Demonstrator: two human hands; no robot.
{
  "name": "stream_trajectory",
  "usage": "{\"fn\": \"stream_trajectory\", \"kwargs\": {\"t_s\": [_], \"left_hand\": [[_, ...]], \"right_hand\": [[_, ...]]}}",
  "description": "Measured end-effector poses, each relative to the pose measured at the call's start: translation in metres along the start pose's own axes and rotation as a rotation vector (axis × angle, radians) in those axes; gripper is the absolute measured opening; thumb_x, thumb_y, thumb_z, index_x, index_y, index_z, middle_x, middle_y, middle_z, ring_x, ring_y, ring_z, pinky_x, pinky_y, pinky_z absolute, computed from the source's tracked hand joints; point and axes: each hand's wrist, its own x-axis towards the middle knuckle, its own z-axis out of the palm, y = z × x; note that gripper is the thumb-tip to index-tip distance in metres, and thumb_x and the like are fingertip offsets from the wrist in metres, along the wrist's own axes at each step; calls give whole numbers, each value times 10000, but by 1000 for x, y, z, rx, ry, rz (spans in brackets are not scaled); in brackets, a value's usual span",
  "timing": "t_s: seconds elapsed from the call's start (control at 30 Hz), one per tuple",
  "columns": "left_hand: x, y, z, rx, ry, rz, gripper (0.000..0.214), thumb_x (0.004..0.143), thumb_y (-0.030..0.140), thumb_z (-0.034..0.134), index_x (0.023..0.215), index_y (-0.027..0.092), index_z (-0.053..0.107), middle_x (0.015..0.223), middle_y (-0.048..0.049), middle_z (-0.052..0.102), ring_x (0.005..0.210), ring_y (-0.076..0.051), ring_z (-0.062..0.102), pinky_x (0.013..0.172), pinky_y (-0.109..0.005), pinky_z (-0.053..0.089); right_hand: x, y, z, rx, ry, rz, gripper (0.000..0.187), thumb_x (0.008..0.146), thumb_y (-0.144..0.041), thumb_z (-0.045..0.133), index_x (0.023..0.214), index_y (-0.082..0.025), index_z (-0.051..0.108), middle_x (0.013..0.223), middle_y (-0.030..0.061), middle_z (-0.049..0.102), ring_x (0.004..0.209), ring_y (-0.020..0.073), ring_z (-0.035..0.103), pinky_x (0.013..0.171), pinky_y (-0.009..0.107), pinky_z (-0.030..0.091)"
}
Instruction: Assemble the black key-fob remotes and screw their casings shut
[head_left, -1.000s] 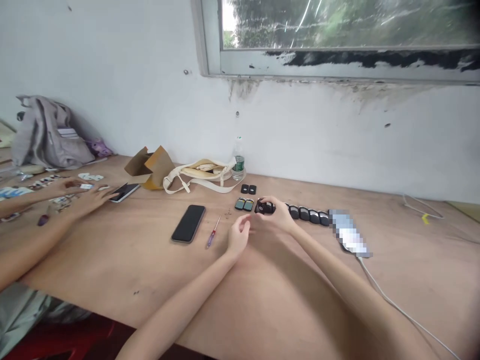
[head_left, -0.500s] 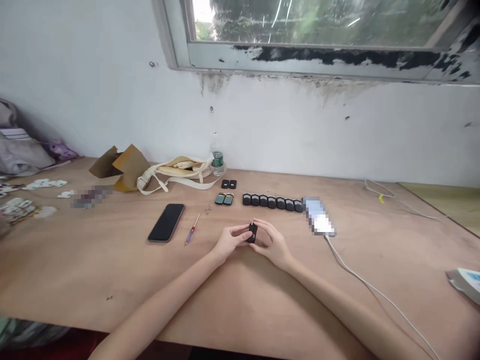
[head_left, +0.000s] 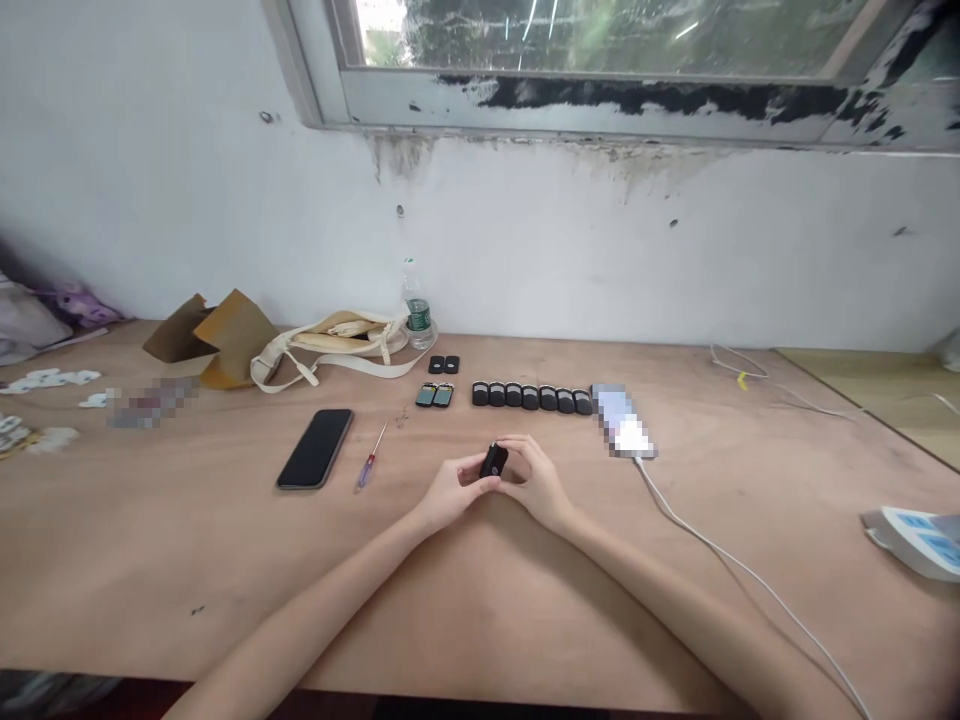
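Both my hands meet at the middle of the wooden table [head_left: 480, 600] around one small black device [head_left: 493, 460]. My left hand [head_left: 450, 492] pinches it from the left, and my right hand [head_left: 536, 482] curls round it from the right. Just behind them lies a row of several similar black devices [head_left: 529, 396]. Left of that row are two small green-faced pieces [head_left: 434, 396] and two small black pieces [head_left: 444, 364]. A thin red-handled screwdriver [head_left: 370, 460] lies to the left of my hands, beside a black phone [head_left: 315, 462].
A blurred white object [head_left: 624, 425] with a white cable [head_left: 742, 575] lies right of the row. A cream bag [head_left: 337, 340], a water bottle [head_left: 414, 305] and brown cardboard [head_left: 217, 340] stand by the wall. A power strip [head_left: 915, 527] sits at the right edge. Small items [head_left: 52, 400] litter the far left.
My right hand picked one black device from the row and brought it toward me; both hands now hold it. The view has swung right, and another person's arms at the left are out of sight.
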Motion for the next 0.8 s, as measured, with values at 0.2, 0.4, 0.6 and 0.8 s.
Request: {"fn": "stream_trajectory", "kwargs": {"t_s": [0.2, 0.4, 0.6, 0.8], "left_hand": [[-4, -4, 2, 229, 146, 101, 389, 791, 264, 621, 1175, 202, 636, 1186, -50, 661, 1101, -234, 620, 981, -369, 483], [-5, -11, -3, 347, 193, 238, 193, 790, 201, 591, 952, 181, 695, 1024, -61, 712, 958, -207, 671, 883, -324, 535], [-5, -10, -9, 427, 110, 323, 213, 834, 186, 534, 996, 186, 673, 1042, -77, 695, 983, -200, 656, 880, -315, 528], [-4, -8, -5, 293, 224, 298, 165, 780, 256, 662, 917, 168, 690, 996, -76, 699, 933, -210, 662, 867, -344, 538]], "right_hand": [[-6, -1, -10, 130, 30, 146, 211, 784, -350, 683, 980, -275, 659, 946, 36, 644, 890, 205, 650, 801, 357, 553], [-7, -6, -14, 82, 40, 123, 124, 792, -372, 667, 787, -250, 650, 793, 13, 618, 757, 189, 617, 685, 329, 527], [-7, -9, -15, 32, 35, 116, 162, 805, -360, 656, 715, -229, 623, 715, -3, 572, 694, 168, 580, 658, 309, 506], [-8, -5, -12, 194, 39, 203, 182, 767, -387, 690, 793, -213, 643, 838, 27, 633, 817, 193, 632, 748, 338, 544]]}}
